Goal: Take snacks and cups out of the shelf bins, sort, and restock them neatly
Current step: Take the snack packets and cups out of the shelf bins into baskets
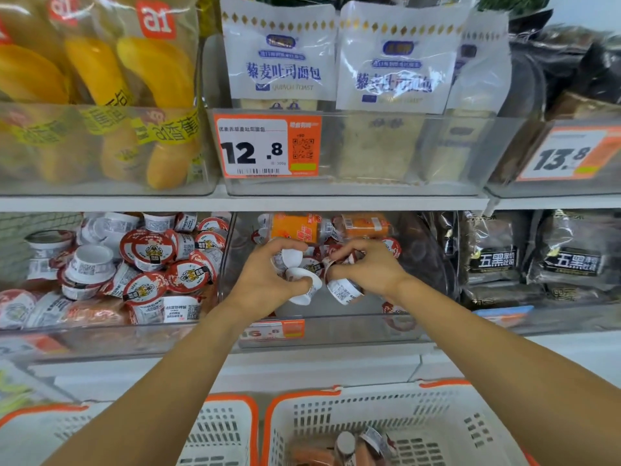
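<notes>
Left hand (268,277) grips two cups (302,280); right hand (366,267) grips more. White basket (437,418) sits directly below, lower right of frame.

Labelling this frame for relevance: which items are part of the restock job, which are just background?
In the job:
left hand and right hand, both gripping small cups
middle clear bin they reach into
cup pile in the left bin
white basket below, some items inside

Background:
toast bags
banana-shaped snacks
12.8 price tag
dark bread packs
</notes>
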`<action>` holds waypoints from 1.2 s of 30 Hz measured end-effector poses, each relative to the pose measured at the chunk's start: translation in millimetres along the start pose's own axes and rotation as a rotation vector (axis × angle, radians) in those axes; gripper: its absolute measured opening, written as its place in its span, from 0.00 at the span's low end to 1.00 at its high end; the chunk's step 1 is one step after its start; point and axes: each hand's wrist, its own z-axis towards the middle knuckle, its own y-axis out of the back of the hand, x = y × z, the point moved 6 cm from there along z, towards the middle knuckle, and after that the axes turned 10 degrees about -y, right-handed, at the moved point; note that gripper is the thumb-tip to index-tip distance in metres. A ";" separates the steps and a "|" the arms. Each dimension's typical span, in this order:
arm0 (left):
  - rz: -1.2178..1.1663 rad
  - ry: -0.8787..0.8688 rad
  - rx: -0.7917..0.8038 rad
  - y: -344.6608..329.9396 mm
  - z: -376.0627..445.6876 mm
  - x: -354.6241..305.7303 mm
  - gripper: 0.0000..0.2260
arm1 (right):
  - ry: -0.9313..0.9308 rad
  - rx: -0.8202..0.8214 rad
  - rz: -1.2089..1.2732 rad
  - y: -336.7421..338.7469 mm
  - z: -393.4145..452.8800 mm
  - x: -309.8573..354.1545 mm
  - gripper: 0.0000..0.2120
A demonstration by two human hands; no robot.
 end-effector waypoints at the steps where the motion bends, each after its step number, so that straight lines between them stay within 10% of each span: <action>1: -0.008 -0.025 -0.016 -0.5 -2.0 -9.2 0.20 | 0.011 -0.017 0.035 9.1 -6.4 3.2 0.10; 11: -0.082 -0.050 0.076 -37.1 -97.7 -82.8 0.20 | 0.039 0.063 0.110 62.9 -136.4 -2.6 0.09; 21: 0.009 0.445 0.409 -149.0 -278.0 49.6 0.19 | -0.577 0.108 0.191 -47.8 -218.5 -263.6 0.11; 26: 0.033 0.484 0.449 -176.6 -321.1 115.9 0.30 | -0.591 0.057 0.156 -88.3 -223.3 -331.1 0.13; 31: 0.071 0.385 0.439 -168.4 -297.4 79.7 0.34 | -0.505 0.311 0.088 -88.0 -219.6 -328.4 0.31; 36: 0.114 0.305 0.286 -134.1 -228.6 24.0 0.26 | -0.278 0.358 -0.158 -37.4 -188.6 -231.4 0.25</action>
